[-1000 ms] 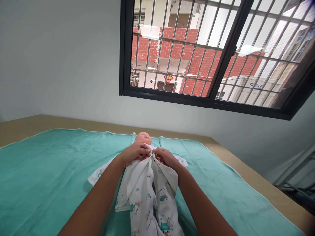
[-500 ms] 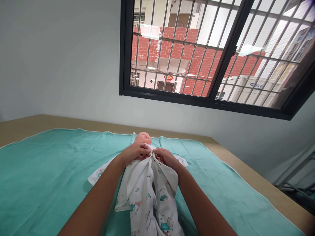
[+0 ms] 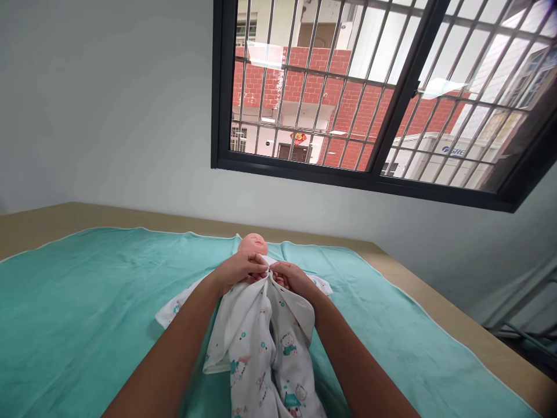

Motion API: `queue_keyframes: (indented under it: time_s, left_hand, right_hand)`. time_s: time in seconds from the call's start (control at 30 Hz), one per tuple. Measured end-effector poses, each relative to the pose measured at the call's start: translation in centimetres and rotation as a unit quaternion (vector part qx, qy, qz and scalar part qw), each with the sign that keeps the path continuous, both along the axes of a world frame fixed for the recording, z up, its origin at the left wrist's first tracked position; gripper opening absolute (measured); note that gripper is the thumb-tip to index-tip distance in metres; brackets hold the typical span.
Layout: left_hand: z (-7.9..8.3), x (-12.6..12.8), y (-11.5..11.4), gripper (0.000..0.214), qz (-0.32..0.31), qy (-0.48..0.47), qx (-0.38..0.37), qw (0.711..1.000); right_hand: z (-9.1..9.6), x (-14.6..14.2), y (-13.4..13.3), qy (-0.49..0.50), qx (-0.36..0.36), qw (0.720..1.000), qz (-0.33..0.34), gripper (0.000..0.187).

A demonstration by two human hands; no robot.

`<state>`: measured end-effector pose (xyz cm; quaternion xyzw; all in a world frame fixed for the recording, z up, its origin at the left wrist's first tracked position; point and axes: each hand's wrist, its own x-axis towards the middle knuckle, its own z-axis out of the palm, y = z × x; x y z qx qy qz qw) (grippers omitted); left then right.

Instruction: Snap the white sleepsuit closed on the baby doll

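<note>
A pale wall (image 3: 108, 104) and a black-framed barred window (image 3: 404, 87), with a red brick building (image 3: 313, 87) beyond the bars, fill the upper part of the head view. Below them a wooden table (image 3: 435, 307) stretches across the room, covered almost edge to edge by a teal blanket (image 3: 87, 302) with a thin light border. In the middle of that blanket lies a printed white baby garment (image 3: 261, 342), patterned with small bears and coloured dots, its short sleeves spread out to either side and its front panels hanging loosely apart lower down. The garment is on a baby doll (image 3: 253, 244), which lies on its back with its bare head pointing toward the window. The person's two forearms come in from the bottom edge and meet over the doll's upper chest, just below the chin. The left hand (image 3: 237, 271) is curled shut, pinching the garment's left front edge at the neckline; the right hand (image 3: 293, 278) is likewise closed on the opposite edge, and the fingertips of both touch where the two edges are drawn together.
</note>
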<state>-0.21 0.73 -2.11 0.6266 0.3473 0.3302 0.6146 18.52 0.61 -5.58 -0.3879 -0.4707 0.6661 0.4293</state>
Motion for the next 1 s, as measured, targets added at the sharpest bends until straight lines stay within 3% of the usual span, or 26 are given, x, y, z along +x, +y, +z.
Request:
queue_keyframes:
  time_s: [0.43, 1.0]
  left_hand:
    - [-0.4, 0.0, 0.4, 0.025, -0.004, 0.003, 0.004, 1.000]
    - [0.5, 0.3, -0.4, 0.025, 0.013, 0.033, 0.019, 0.999]
  right_hand:
    - [-0.3, 0.1, 0.2, 0.014, 0.002, 1.000, 0.000, 0.023]
    - [-0.7, 0.4, 0.4, 0.002, 0.010, 1.000, 0.011, 0.028]
